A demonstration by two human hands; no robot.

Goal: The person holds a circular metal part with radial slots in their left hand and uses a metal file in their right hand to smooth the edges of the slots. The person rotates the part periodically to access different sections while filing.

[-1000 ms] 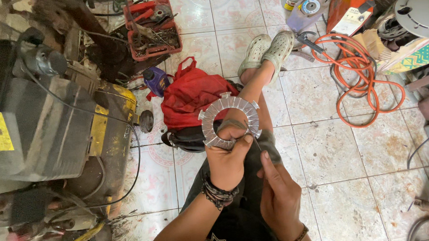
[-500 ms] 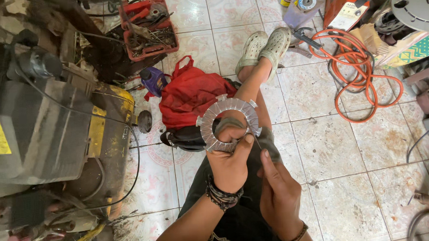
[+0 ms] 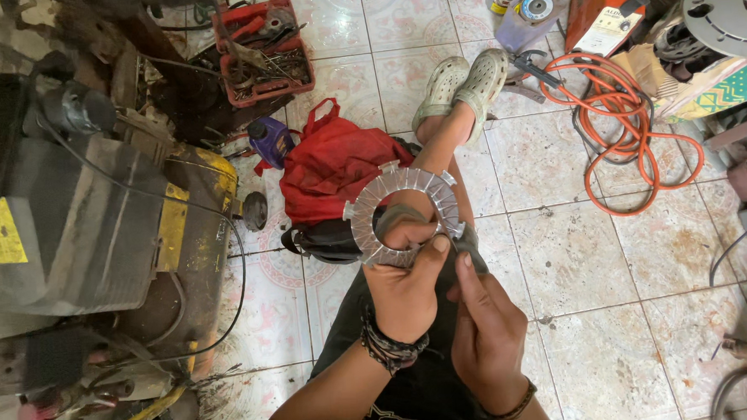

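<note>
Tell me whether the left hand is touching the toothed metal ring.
Touching: the head view shows the left hand gripping the metal ring, fingers through its centre hole.

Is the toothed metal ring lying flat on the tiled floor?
No: the left hand grips the toothed metal ring at its lower edge and holds it up above the person's lap, off the floor tiles.

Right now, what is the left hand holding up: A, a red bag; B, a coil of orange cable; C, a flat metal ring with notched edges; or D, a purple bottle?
C: the left hand grips a flat grey metal ring, fingers through its centre hole.
</note>
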